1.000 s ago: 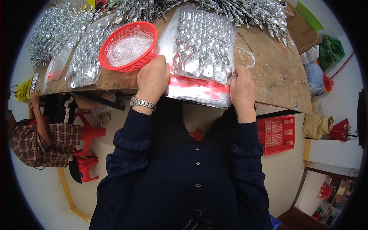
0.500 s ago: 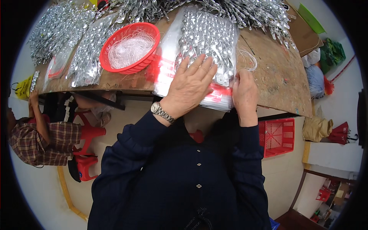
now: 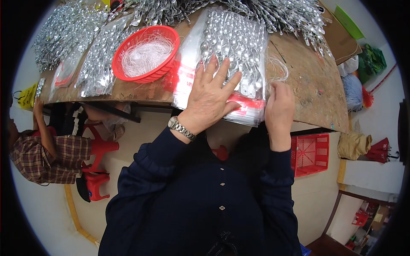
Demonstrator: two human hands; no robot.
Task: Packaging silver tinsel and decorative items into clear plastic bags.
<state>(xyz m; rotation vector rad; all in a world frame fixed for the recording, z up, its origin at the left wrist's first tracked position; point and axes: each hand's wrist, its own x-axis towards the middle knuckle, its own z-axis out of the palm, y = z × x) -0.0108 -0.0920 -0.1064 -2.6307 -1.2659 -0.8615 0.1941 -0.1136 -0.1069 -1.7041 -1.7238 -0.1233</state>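
Note:
My left hand (image 3: 209,96) lies flat, fingers spread, on a clear plastic bag (image 3: 192,55) with a red band, part of a stack. Inside the top bag are rows of shiny silver teardrop-shaped pieces (image 3: 235,36). At the stack's right edge, my right hand (image 3: 279,109) is closed with its fingers curled inward. What its fingertips pinch, if anything, is hidden. A loose bundle of thin white cords (image 3: 279,68) lies just beyond the right hand, on the brown table (image 3: 311,79).
A red basket (image 3: 168,64) of white cords stands left of the bags. Silver pieces (image 3: 70,32) are heaped along the table's far side. On the floor at right is a red crate (image 3: 314,154). A co-worker in a checked shirt (image 3: 64,160) sits at left.
My left hand has shifted slightly left, its thumb and fingers spreading wider on the bag. My right hand has moved a little right and nearer to me, away from the bag's edge.

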